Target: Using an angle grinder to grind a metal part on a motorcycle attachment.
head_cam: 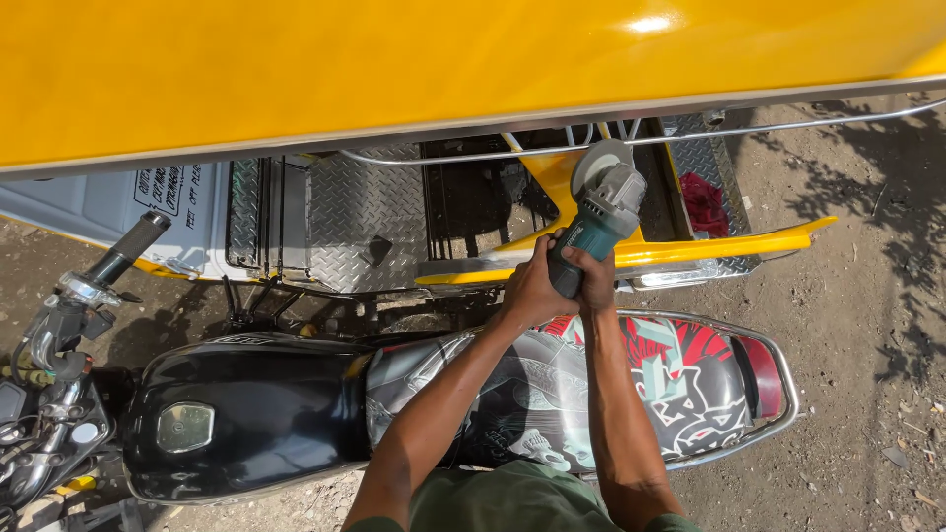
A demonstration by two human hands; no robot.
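A: Status on the hands?

B: I see both on the angle grinder (599, 219). Left hand (532, 288) wraps the rear of the teal body, fingers clamped around it. Right hand (594, 281) sits just beside it on the same grip, fingers closed on the body too. The two hands touch each other.

A: Where's the grinder itself?

B: Held out over the motorcycle seat (611, 379), past its far edge, above the sidecar's yellow frame bar (690, 248). Its grey head and disc (597, 164) point up toward the lower edge of the yellow roof panel (394, 69). I can't tell whether the disc touches the panel or the chrome rail (749, 128) under it.

A: Surroundings?

B: Diamond-plate floor (365, 217) in the sidecar, red rag (704, 203) at its right end. Black fuel tank (236, 414) left of the seat, handlebar grip (128, 246) at the far left. Dirt ground (857, 325) on the right, with leaf shadows.
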